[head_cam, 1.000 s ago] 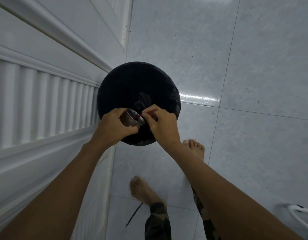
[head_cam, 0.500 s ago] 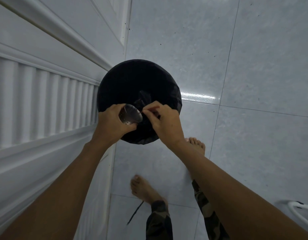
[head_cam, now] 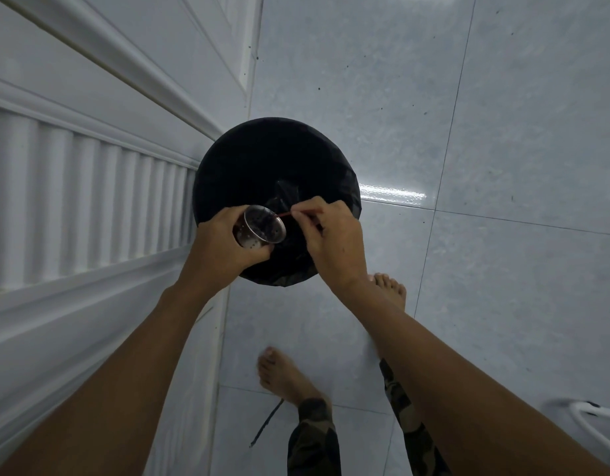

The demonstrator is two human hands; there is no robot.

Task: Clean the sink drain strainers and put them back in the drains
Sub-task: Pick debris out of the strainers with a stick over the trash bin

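Note:
A perforated steel drain strainer is gripped in my left hand, tilted with its open mouth turned toward my right hand, over a round bin lined with a black bag. My right hand pinches a thin reddish stick whose tip reaches the strainer's rim. Dark bits show inside the strainer. Only one strainer is in view.
White panelled cabinet fronts run along the left, touching the bin. Pale glossy floor tiles spread to the right. My bare feet stand just behind the bin. A white curved object shows at the lower right edge.
The strainer has turned so its open inside faces up toward the camera. My right hand has drawn slightly away, and the thin stick now shows between it and the rim.

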